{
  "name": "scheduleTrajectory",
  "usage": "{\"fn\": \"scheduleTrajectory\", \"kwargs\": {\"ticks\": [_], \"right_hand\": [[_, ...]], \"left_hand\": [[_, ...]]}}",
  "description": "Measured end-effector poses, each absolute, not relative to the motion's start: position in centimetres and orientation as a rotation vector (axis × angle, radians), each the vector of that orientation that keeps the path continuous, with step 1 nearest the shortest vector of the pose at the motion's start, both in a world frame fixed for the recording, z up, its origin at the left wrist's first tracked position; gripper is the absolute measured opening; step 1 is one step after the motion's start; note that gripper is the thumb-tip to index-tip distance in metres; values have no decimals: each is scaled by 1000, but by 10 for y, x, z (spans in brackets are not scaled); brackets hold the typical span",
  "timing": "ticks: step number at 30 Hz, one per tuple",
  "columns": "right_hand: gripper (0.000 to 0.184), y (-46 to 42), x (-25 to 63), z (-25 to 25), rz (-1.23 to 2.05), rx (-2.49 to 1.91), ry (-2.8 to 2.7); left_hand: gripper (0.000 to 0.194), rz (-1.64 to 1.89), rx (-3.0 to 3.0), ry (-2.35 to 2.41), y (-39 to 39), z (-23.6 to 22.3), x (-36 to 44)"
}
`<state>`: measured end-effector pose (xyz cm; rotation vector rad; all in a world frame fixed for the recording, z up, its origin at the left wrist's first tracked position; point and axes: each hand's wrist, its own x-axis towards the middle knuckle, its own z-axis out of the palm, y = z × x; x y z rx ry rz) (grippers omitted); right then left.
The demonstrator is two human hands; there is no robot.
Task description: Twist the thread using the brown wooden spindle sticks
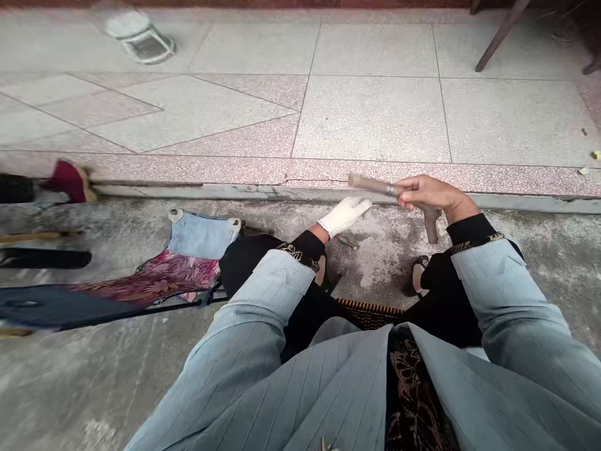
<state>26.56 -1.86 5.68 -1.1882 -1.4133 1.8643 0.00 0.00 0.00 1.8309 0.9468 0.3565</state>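
Observation:
My right hand (434,195) is bare and closed around a brownish stick-like tool (373,184). Its straight round shaft points left and carries a pale band near my fingers. A stubby brown piece (431,224) hangs below the same hand; whether it joins the shaft is hidden. Just left of the tool, my left hand (345,216) wears a white knit glove. Its fingers are pressed together, and anything pinched there is too small to make out. A thin small stick (346,242) lies on the concrete below the glove.
A raised tiled step (375,119) runs across in front of me, with a wooden leg (502,34) at upper right. To my left stretches a long fabric seat (178,275) of denim and floral cloth. A clear container (148,45) and a red shoe (70,180) are blurred.

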Motion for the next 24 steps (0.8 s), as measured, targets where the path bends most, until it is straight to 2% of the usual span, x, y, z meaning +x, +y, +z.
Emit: {"fn": "scheduleTrajectory", "kwargs": {"ticks": [4,9,16,21,24], "right_hand": [[32,-10,266,46,1556,-1324,-1182],[10,-7,259,41,1326,-1708,-1304],[28,-7,253,42,956,-2063,-1912],[32,-12,245,41,1028,-2098,-2289],[30,-15,242,38,1373,-1909,-2484]], "left_hand": [[46,293,1947,844,-12,7,8],[37,245,2078,863,-16,19,12],[37,147,2299,913,-12,22,8],[38,161,2435,923,-8,23,4],[34,155,2453,887,-6,27,3]]}}
